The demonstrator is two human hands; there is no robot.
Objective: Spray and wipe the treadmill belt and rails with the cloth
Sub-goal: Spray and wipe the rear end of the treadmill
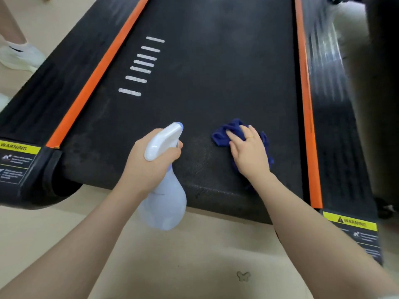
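Note:
The black treadmill belt (205,78) runs away from me between two orange strips, with a black left rail (54,83) and right rail (336,130) outside them. My left hand (149,162) grips the neck of a pale blue spray bottle (164,203) with a white head, its nozzle pointing up the belt. My right hand (250,154) lies flat with spread fingers on a crumpled dark blue cloth (228,130), pressing it onto the belt near the rear edge. The belt looks damp and dull around the cloth.
Yellow warning labels (349,221) sit on both rear rail ends. Beige floor (183,255) lies in front of the treadmill. Another person's foot in a white shoe (19,55) stands on the floor at the far left. A dark object borders the right edge.

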